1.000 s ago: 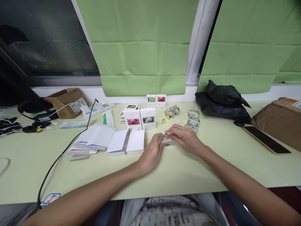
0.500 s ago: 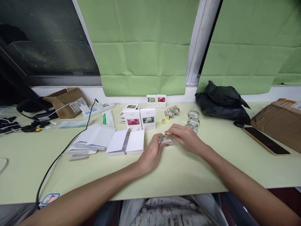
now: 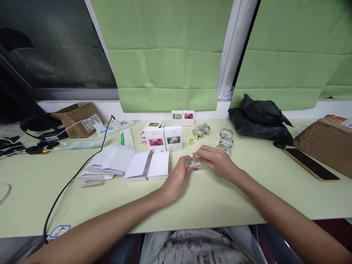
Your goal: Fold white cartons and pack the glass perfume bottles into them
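Between my hands is a small round glass perfume bottle (image 3: 195, 165) with a gold neck. My left hand (image 3: 177, 181) is closed around its left side. The fingertips of my right hand (image 3: 216, 159) pinch the gold top of the bottle; the exact part under them is partly hidden. Just beyond stand a gold cap (image 3: 191, 142) and another small gold piece (image 3: 196, 137). Two similar glass bottles (image 3: 205, 128) sit behind these. To the right, several clear glass bottles (image 3: 226, 142) form a row, its near end partly covered by my right hand.
White flower-picture boxes (image 3: 174, 139) stand left of centre, with two smaller boxes (image 3: 188, 118) behind. Open white boxes (image 3: 158, 165) and folded cartons (image 3: 110, 161) lie further left. A black cable (image 3: 79, 172) crosses the table's left. Rightward are a black bag (image 3: 258, 124), a phone (image 3: 310, 165) and a cardboard parcel (image 3: 327, 143).
Almost nothing differs. Both hands stay on the bottle in the same place, with only a very slight shift of the fingers.
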Tool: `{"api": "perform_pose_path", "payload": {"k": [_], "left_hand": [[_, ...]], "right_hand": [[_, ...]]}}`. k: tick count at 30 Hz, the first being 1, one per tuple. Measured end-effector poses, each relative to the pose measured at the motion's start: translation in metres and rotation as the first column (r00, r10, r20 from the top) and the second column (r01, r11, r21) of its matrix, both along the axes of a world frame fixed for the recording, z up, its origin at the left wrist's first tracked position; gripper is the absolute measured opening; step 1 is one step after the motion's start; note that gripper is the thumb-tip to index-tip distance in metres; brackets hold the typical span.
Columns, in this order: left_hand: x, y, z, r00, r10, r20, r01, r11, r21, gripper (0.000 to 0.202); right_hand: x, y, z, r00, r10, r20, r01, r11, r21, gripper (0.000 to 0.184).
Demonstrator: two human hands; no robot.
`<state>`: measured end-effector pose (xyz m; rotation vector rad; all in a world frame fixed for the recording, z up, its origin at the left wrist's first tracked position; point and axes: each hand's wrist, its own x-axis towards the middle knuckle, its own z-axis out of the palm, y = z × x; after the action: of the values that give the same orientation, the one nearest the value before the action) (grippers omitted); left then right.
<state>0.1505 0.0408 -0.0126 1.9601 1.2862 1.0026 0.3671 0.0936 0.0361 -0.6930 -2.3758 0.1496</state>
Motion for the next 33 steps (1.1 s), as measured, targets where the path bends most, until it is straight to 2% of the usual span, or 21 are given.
{"api": "perform_pose_path", "payload": {"k": [3, 9, 13, 19, 25, 29, 33], "left_hand": [[0.000, 0.000, 0.000, 1.000, 0.000, 0.003, 0.000, 1.000, 0.003, 0.037], [-0.001, 0.000, -0.001, 1.000, 0.000, -0.009, 0.000, 1.000, 0.011, 0.037], [-0.001, 0.001, -0.002, 1.000, -0.008, -0.018, 0.008, 1.000, 0.008, 0.038], [-0.002, 0.002, -0.005, 1.000, -0.008, -0.003, 0.009, 0.999, 0.042, 0.037], [-0.004, 0.001, -0.004, 1.000, -0.020, 0.014, 0.020, 0.999, 0.034, 0.037], [-0.004, 0.001, -0.004, 1.000, -0.013, -0.003, 0.013, 0.999, 0.033, 0.037], [-0.004, 0.001, -0.002, 1.000, -0.028, 0.002, 0.028, 0.999, 0.018, 0.036]], "right_hand": [[0.001, 0.001, -0.001, 1.000, -0.003, 0.011, 0.004, 1.000, -0.016, 0.022], [0.000, 0.002, -0.008, 0.994, -0.018, -0.112, 0.010, 0.997, -0.078, 0.017], [-0.001, 0.001, -0.008, 0.988, -0.051, -0.147, 0.025, 0.984, -0.176, 0.020], [0.000, 0.004, -0.010, 0.977, -0.033, -0.210, -0.034, 0.951, -0.306, 0.023], [-0.005, 0.005, -0.018, 0.947, -0.075, -0.313, -0.086, 0.879, -0.470, 0.018], [-0.010, 0.005, -0.023, 0.918, -0.123, -0.377, -0.090, 0.860, -0.502, 0.017], [-0.012, 0.004, -0.025, 0.914, -0.147, -0.379, -0.065, 0.868, -0.492, 0.016]]}}
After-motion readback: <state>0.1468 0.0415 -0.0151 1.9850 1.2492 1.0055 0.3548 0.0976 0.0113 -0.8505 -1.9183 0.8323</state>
